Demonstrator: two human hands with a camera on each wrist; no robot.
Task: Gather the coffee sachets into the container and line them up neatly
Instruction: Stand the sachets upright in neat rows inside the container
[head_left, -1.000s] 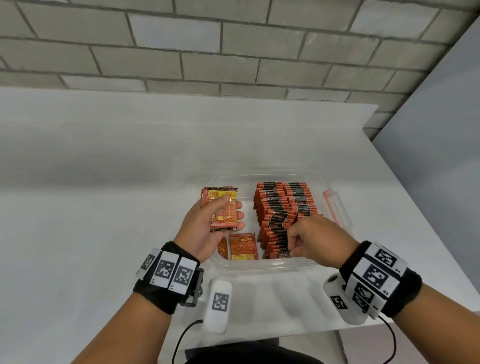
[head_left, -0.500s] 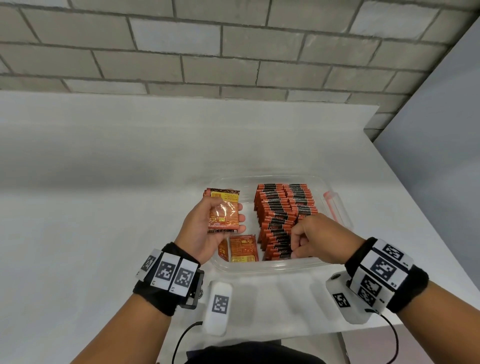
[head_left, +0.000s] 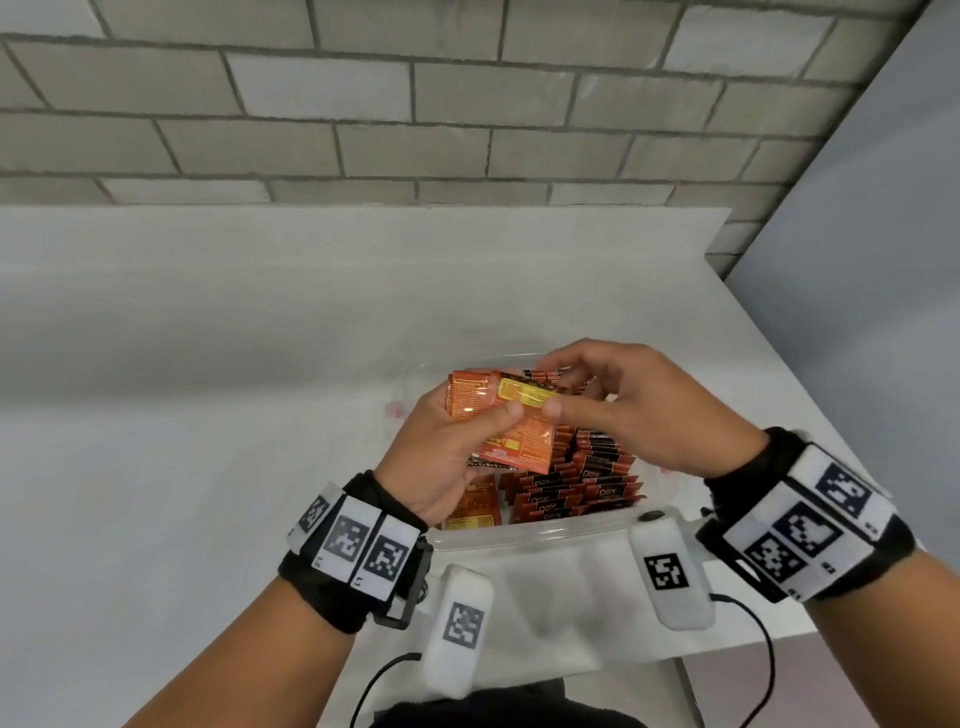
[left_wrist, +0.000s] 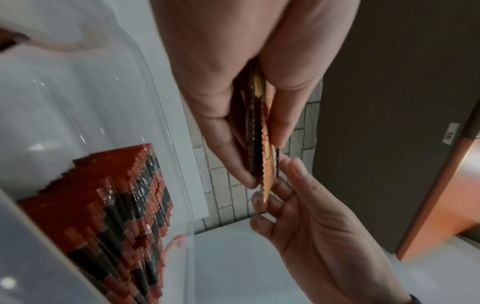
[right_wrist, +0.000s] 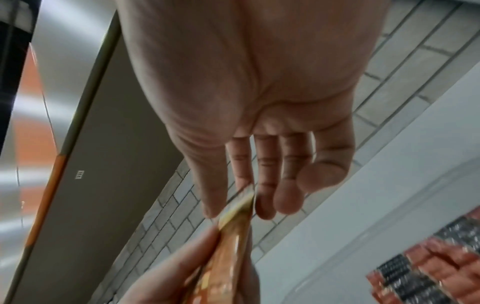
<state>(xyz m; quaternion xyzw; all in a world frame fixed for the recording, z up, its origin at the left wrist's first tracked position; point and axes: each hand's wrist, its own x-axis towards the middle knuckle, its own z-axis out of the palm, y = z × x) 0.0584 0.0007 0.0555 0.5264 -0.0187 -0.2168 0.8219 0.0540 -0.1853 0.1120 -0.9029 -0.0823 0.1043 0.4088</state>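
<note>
My left hand (head_left: 452, 441) grips a small fanned stack of orange coffee sachets (head_left: 514, 421) above the clear plastic container (head_left: 530, 535). My right hand (head_left: 623, 410) has come across and pinches the top sachet of that stack between thumb and fingers; the pinch shows edge-on in the wrist views, sachets (left_wrist: 265, 148) and sachet (right_wrist: 233, 218). Inside the container, orange-and-black sachets (head_left: 576, 488) stand in packed rows on the right side, and one sachet (head_left: 475, 506) lies flat at the left, partly hidden under my left hand.
The container sits near the front right corner of a white table (head_left: 208, 415). A brick wall (head_left: 415, 104) runs behind it and a grey panel (head_left: 857, 286) stands at the right. The table's right edge is close to the container.
My right hand left the standing rows in the container and rose to the left to pinch the stack held by my left hand. The left hand lifted the stack slightly toward it.
</note>
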